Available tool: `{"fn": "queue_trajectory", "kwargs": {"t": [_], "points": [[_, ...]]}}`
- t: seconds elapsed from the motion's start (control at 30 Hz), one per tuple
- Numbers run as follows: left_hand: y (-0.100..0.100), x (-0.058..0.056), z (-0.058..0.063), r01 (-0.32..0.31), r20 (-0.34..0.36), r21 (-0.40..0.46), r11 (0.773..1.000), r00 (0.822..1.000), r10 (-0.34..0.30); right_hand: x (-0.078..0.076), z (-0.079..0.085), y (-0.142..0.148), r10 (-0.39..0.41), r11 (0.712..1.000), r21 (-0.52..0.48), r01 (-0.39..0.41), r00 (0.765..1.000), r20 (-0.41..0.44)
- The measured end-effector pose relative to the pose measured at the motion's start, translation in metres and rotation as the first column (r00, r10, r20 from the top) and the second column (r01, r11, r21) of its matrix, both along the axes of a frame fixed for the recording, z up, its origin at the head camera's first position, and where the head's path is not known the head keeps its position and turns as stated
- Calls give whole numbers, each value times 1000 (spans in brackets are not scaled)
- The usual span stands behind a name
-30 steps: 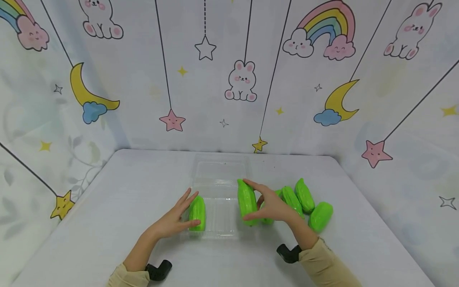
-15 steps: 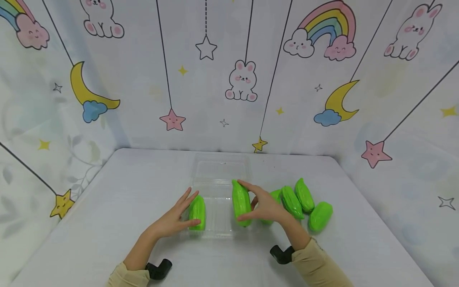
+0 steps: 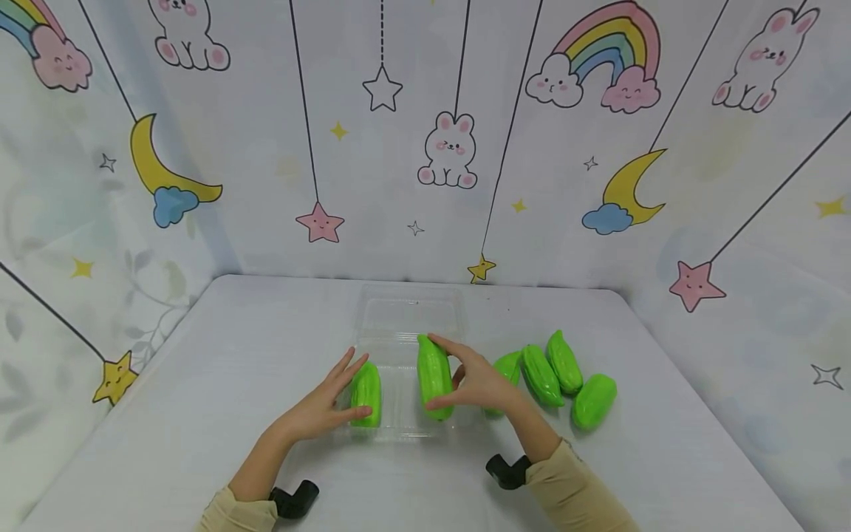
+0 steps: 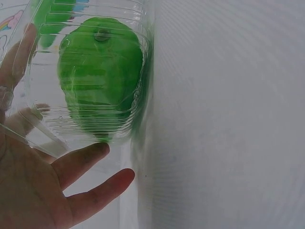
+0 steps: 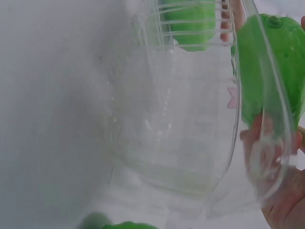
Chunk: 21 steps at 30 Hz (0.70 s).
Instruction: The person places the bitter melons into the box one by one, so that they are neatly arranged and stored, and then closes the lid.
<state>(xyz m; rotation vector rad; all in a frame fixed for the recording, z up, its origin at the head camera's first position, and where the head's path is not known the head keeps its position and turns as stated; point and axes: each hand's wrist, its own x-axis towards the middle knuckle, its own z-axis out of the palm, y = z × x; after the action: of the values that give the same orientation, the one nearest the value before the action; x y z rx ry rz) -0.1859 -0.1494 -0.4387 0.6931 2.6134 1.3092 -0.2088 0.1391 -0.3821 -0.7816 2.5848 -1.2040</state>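
Observation:
A clear plastic clamshell container [image 3: 402, 391] lies on the white table, its lid [image 3: 408, 310] folded back. One ridged bright green gourd [image 3: 367, 391] sits along its left side; the left wrist view shows this gourd [image 4: 100, 71] through the clear wall. My left hand [image 3: 312, 410] is at that left wall, its fingers straight and spread and its thumb reaching over the rim. My right hand [image 3: 477, 380] holds another ridged green gourd [image 3: 433, 377] upright between thumb and fingers, over the container's right side. In the right wrist view this held gourd [image 5: 271, 71] shows behind the clear wall.
Right of the container several more green gourds lie on the table, such as the middle one [image 3: 541, 375] and the outermost one [image 3: 595, 401]. A cloth backdrop [image 3: 399, 162] with cartoon prints stands behind the table's far edge [image 3: 299, 279].
My right hand has carried its gourd left, from the container's right edge to over its right part. My left hand and the gourd beside it stay where they were.

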Motion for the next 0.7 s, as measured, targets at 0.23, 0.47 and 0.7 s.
{"fn": "queue_trajectory", "kwargs": {"t": [0.23,0.47,0.7], "points": [[0,0,0,3,1,4,1000,1000,-3,0,-2,-9,17,999,-30,-17,1000,11],[-2,-1,-2,2,-11,0,1000,1000,-2,0,-8,-18,35,999,-27,-35,999,3],[-1,-1,-2,-3,-8,-5,1000,1000,3,1,-11,-25,38,999,-4,-38,999,8]]}}
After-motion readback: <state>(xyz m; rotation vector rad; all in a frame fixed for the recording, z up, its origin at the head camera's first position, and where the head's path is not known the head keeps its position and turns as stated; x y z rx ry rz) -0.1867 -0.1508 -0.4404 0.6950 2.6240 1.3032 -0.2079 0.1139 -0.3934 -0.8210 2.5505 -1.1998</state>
